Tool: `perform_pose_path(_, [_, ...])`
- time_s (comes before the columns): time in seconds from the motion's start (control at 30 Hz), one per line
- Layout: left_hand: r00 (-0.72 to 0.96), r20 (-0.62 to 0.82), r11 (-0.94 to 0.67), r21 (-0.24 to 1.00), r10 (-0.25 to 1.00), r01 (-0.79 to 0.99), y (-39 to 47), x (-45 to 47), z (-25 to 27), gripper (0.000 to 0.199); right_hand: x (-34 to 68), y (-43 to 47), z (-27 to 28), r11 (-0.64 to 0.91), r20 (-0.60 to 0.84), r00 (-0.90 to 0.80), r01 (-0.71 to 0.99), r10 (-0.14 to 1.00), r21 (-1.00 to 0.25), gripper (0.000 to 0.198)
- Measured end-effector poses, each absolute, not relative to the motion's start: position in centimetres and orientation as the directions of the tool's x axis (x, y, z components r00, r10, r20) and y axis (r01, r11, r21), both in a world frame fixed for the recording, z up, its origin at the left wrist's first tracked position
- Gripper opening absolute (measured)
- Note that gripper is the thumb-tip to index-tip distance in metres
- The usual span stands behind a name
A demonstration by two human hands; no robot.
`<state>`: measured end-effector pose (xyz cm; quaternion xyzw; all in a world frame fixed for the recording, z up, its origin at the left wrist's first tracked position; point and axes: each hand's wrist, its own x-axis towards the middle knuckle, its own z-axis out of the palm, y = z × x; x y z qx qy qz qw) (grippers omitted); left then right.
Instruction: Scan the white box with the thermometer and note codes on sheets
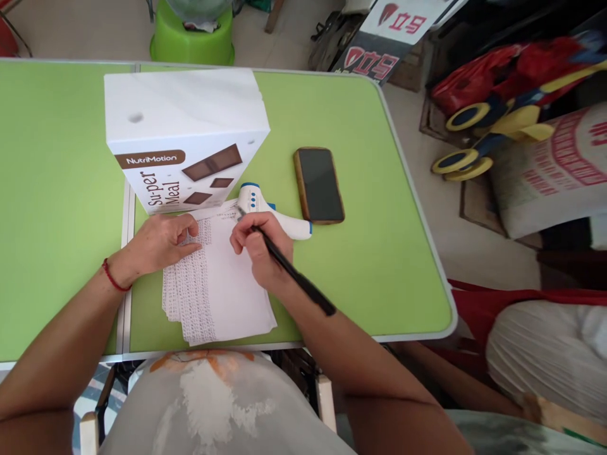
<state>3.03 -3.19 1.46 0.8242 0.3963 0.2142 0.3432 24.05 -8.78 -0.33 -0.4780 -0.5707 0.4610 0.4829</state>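
Observation:
My right hand (265, 249) grips a black pen (296, 275), its tip slanting to the upper part of a white sheet of paper (237, 284). Rows of small handwritten marks run down the left side of that sheet. Further papers (171, 297) stick out from beneath it. On the papers' upper left rests my left hand (164, 243), holding nothing, fingers bent and thumb apart. Just beyond the right hand lies a white and blue infrared thermometer (251, 199), partly hidden by the fingers. A white NutriMotion box (187, 114) stands at the papers' top edge.
A phone (320, 185) in a brown-edged case lies to the right on the green table (379, 272). Behind the table is a green stool (192, 41). A printed sack (554, 170) and yellow-blue wheels are at the right. Another person (535, 347) sits at the lower right.

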Motion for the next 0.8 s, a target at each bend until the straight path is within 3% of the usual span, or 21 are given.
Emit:
perform_pose_path(0.13, [0.596, 0.059, -0.447, 0.722, 0.801, 0.528, -2.9, 3.0, 0.8, 0.014, 23.0, -8.8, -1.0, 0.084, 0.084, -0.013, 0.005, 0.996, -0.996, 0.041])
perform_pose_path(0.3, [0.591, 0.017, -0.43, 0.702, 0.807, 0.567, -2.9, 3.0, 0.7, 0.014, 22.7, -8.6, -0.9, 0.002, 0.001, -0.007, 0.166, 1.0, -0.986, 0.005])
perform_pose_path(0.5, [0.591, 0.029, -0.455, 0.668, 0.806, 0.589, -3.0, 3.0, 0.6, 0.013, 22.1, -8.7, -1.4, -0.034, -0.03, 0.016, 0.274, 0.999, -0.961, 0.01])
perform_pose_path(0.63, [0.607, 0.034, -0.48, 0.648, 0.794, 0.591, -2.9, 2.9, 0.4, 0.012, 22.1, -7.9, -1.3, -0.033, -0.028, 0.025, 0.245, 0.999, -0.969, 0.012])
perform_pose_path(0.8, [0.599, -0.082, -0.46, 0.561, 0.797, 0.688, -2.9, 3.3, 1.2, 0.012, 22.9, -8.3, -0.9, 0.01, -0.005, -0.07, 0.207, 0.998, -0.978, 0.008])
